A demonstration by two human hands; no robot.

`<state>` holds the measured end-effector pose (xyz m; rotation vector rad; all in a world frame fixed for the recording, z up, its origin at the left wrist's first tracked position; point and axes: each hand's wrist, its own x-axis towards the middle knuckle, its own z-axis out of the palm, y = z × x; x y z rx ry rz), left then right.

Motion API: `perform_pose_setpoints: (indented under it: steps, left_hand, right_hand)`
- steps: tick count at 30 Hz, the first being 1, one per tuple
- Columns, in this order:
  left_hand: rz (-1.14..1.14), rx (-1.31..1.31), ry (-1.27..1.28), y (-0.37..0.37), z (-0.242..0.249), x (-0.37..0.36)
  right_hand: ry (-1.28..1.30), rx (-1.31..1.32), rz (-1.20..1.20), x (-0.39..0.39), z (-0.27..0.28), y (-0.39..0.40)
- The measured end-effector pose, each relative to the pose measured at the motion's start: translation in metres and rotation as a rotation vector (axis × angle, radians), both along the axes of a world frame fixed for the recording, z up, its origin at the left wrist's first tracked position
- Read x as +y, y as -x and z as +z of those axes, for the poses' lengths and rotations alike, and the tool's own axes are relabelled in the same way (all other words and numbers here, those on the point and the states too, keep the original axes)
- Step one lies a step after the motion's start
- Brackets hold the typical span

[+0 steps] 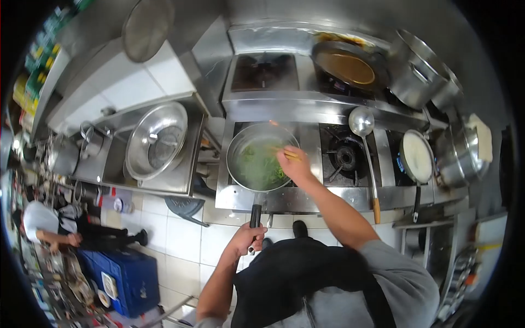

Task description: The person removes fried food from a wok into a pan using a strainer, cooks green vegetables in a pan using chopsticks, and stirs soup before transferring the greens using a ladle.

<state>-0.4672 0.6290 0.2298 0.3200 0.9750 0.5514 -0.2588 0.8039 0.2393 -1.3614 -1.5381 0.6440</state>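
My left hand [245,240] is wrapped around the black handle of a wide frying pan [232,174], which sits over the front left burner. Green vegetable pieces [269,170] lie in the pan under rising steam, and a small orange flame shows at its far rim. Over the pan's right side, my right hand [296,167] is closed on the handle of a wooden utensil [292,156]. The utensil's tip is blurred among the steam and greens, so its exact kind cannot be told.
Right of the pan are a bare burner [345,157], a long ladle [362,123] and a small pan of white contents [417,157]. Pots [416,82] and a dark pan [345,66] stand behind. A metal bowl [157,141] is left; a person [44,224] stands beyond.
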Motion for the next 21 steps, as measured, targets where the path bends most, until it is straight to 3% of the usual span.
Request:
perform_pose_setpoints:
  steps: [2,4,8,10,13,17,21]
  left_hand:
    - [0.036,-0.036,0.012,0.003,-0.009,-0.003]
    - [0.006,-0.095,0.034,0.009,-0.014,-0.002]
    - [0.0,-0.02,-0.063,0.011,0.005,-0.007]
    - [-0.004,-0.004,-0.041,0.016,0.018,-0.011]
    - [-0.024,-0.053,-0.045,0.025,0.013,-0.013]
    - [-0.043,-0.074,-0.025,0.03,0.008,-0.004]
    - [-0.035,-0.022,-0.038,0.028,0.017,-0.006]
  right_hand:
    - [-0.001,0.123,0.024,-0.001,-0.005,0.012]
    - [0.05,-0.104,0.175,-0.025,0.004,0.009]
    - [0.1,-0.157,0.266,-0.078,0.065,-0.023]
    - [-0.154,-0.388,0.156,-0.097,0.09,-0.033]
    - [-0.189,-0.493,0.26,-0.11,0.075,-0.05]
    - [-0.33,-0.551,0.171,-0.133,0.085,-0.052]
    - [-0.242,-0.59,0.18,-0.131,0.068,-0.059]
